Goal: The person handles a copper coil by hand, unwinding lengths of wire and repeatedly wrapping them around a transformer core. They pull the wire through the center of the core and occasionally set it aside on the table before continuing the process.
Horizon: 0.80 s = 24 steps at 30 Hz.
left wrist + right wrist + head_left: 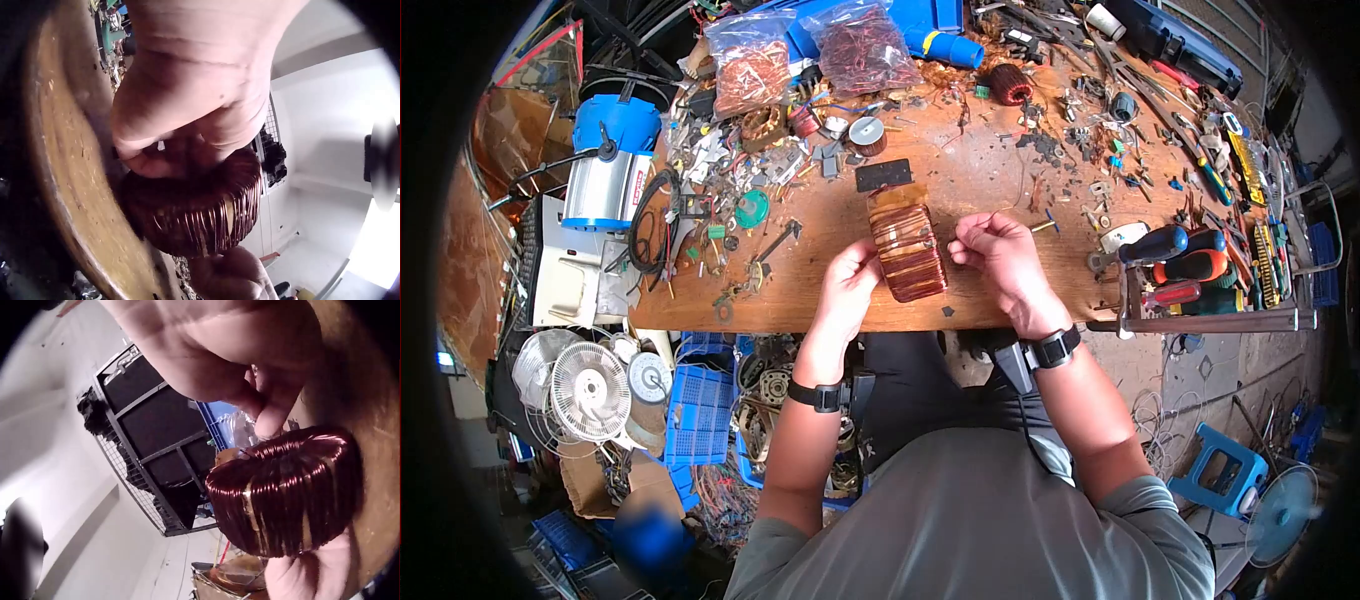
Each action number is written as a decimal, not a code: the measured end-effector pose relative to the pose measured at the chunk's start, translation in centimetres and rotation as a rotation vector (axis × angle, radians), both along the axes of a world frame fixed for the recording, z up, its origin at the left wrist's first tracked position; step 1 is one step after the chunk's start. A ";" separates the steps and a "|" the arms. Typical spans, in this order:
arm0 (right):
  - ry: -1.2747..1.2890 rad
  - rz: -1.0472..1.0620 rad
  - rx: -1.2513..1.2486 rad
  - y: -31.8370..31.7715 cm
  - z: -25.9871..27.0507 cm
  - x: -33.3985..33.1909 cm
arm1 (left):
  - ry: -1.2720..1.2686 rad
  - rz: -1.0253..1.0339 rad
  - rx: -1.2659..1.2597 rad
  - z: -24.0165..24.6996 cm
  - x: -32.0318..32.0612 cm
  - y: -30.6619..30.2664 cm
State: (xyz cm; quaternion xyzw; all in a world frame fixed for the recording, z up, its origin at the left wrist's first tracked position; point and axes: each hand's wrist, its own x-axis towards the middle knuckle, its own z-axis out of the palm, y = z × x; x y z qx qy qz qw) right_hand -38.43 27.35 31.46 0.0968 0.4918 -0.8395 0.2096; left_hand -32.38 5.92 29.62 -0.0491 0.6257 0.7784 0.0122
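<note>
A toroidal coil, wound with reddish-brown copper wire and showing bands of amber film, stands over the front edge of the workbench. My left hand grips its left side, the fingertips hidden inside the ring in the left wrist view. To the right of the coil, my right hand has thumb and fingers pinched together at a thin wire end, mostly covered by the fingertips. The right wrist view puts those fingertips close above the coil's rim. Just beyond the coil lies a dark flat plate.
Metal scraps and small parts litter the wooden bench. Bags of copper wire lie at the back. A blue-and-silver machine stands left; screwdrivers hang at the right front corner. Another wound core sits farther back.
</note>
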 end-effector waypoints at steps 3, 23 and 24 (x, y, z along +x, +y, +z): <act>0.007 0.001 -0.118 -0.5 -0.2 -0.7 | -0.004 -0.029 0.001 -0.2 -0.2 -0.2; 0.297 0.030 -0.149 3.1 5.0 -2.9 | 0.186 0.180 0.023 2.6 1.1 -3.2; 0.296 0.030 -0.148 3.1 5.7 -2.6 | 0.124 0.187 -0.058 2.3 1.1 -3.0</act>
